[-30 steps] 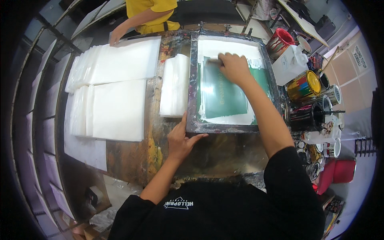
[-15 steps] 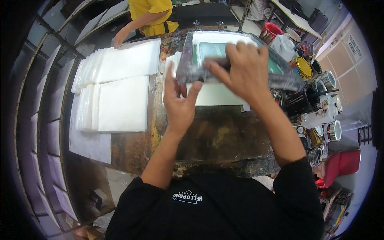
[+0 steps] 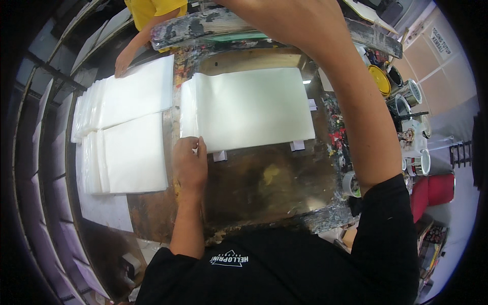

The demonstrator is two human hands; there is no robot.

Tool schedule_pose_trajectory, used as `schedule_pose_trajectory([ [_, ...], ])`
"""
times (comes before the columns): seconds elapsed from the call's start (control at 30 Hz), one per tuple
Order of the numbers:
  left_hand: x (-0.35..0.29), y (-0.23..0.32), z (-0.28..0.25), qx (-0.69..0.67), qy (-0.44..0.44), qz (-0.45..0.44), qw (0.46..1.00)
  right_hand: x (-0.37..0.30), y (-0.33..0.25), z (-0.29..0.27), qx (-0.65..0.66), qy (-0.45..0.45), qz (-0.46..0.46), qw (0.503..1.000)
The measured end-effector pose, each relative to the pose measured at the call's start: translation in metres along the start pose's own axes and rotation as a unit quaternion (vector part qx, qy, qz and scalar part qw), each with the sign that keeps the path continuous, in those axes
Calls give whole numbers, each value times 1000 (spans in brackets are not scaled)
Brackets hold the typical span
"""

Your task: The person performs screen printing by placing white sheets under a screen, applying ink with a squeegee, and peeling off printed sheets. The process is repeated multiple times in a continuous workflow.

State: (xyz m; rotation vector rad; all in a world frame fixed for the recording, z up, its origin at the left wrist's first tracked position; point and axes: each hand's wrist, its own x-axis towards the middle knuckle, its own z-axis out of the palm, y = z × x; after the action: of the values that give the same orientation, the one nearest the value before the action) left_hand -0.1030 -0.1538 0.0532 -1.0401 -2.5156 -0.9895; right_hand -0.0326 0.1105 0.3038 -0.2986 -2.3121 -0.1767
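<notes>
At the middle of the table lies a white plastic bag (image 3: 249,109) with a clear, creased strip along its left side. My left hand (image 3: 189,160) is closed in a pinch at its near left corner. My right hand (image 3: 284,15) reaches over the raised, paint-stained screen printing frame (image 3: 188,28) at the top of the picture; its fingers are cut off by the upper edge. A strip of the frame's green mesh (image 3: 239,37) shows below the bar. Small white tabs (image 3: 297,146) stick out from under the bag's edges.
Two overlapping stacks of white bags (image 3: 134,152) lie to the left. A co-worker's hand (image 3: 123,63) touches the far stack. Paint cans (image 3: 409,91) and jars crowd the right edge, beside a red chair (image 3: 439,189). Shelving racks (image 3: 46,178) stand at far left.
The screen frame has tilted up off the table, uncovering the white bag. My right hand has moved up and away; my left hand has come down to the bag's near corner.
</notes>
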Motion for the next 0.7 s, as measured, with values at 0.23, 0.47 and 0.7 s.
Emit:
schedule_pose_trajectory([
  [0.23,63,44,-16,-183,57,-91,977,-2,-1,-2,22,20,-3,1000],
  [0.47,98,-111,-82,-110,130,-142,975,-9,-11,-12,53,-62,25,996],
  [0.7,41,8,-4,58,-22,268,961,-13,-1,1,42,-32,24,998],
])
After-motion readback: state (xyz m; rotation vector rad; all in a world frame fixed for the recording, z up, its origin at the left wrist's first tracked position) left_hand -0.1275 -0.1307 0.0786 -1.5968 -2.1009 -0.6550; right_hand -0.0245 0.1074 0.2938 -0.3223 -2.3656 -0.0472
